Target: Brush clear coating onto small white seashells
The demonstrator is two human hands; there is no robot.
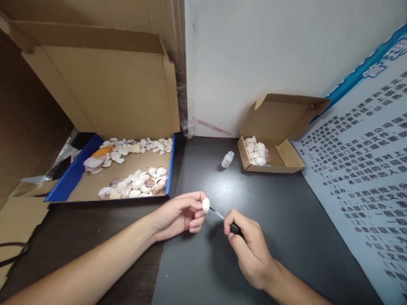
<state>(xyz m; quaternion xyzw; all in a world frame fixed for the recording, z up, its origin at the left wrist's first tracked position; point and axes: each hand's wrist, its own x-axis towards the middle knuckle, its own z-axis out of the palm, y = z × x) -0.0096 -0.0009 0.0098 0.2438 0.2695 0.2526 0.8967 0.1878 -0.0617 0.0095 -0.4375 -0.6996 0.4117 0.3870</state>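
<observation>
The left hand (179, 215) pinches a white shell (205, 205) above the dark surface (286, 203); the right hand (246, 245) grips a thin brush (222, 217), its tip touching the shell, with a small bottle (227, 159) well beyond.

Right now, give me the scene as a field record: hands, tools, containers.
left hand: left hand pinches a white shell
right hand: right hand holds a thin brush, tip at the shell
bottle: small clear bottle on the dark table
small box: small box, open, pile of shells inside
large box: large box, open, blue-edged, loose shells inside
</observation>
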